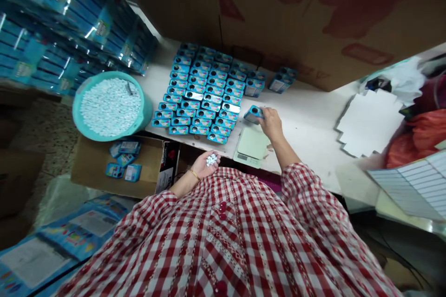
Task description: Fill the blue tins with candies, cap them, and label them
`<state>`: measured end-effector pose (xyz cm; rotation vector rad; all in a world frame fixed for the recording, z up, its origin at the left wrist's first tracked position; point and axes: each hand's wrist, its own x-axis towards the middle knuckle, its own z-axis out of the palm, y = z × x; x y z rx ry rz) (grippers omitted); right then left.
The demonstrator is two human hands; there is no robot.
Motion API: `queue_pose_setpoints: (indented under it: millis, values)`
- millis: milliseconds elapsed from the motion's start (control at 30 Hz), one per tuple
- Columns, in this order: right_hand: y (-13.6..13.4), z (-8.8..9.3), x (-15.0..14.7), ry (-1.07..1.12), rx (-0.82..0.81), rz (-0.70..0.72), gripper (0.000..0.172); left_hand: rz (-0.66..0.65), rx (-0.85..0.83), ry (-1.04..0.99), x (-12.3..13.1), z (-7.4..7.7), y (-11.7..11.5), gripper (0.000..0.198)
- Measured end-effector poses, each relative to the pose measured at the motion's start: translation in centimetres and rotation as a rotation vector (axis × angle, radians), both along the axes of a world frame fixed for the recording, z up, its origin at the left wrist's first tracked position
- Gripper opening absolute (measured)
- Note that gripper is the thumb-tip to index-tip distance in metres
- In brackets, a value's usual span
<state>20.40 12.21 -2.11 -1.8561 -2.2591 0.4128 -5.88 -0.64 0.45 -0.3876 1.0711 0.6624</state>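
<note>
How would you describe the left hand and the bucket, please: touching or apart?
Apart: the head view shows a wide gap between left hand and bucket, spanned partly by the box.

Cramped work corner: white worktable (310, 125), big brown carton (278, 23) as backdrop.
Carton runs along the table's far side, red print on its face, upper part in shadow. Plastic-wrapped blue packs (80, 23) stacked at far left, catching glare. Speckled floor (61, 137) below them. Orange-red cloth (418, 139) and ruled sheet (414, 178) at right end. Light uneven: tabletop brightest, under-table space dark.
</note>
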Motion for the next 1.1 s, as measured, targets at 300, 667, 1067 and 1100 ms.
queue_pose_setpoints:
  millis: [300,667,1067,1100]
  values:
    - [8.4,-1.6,0.4,-0.041,0.124,-0.046,0.037,0.105,-0.048,0.093,-1.0,0.4,0.2,0.026]
    - [11.5,-2.1,6.5,-0.382,0.085,-0.160,0.034,0.111,-0.064,0.085,-0.8,0.2,0.1,0.025]
    - [-8.8,2.9,0.0,-0.281,-0.070,0.328,0.025,0.011,0.026,-0.044,1.7,-0.4,1.1,0.021]
    - [-9.4,2.8,-0.7,-0.259,-0.074,0.319,0.025,-0.005,0.031,-0.049,1.9,-0.3,1.1,0.021]
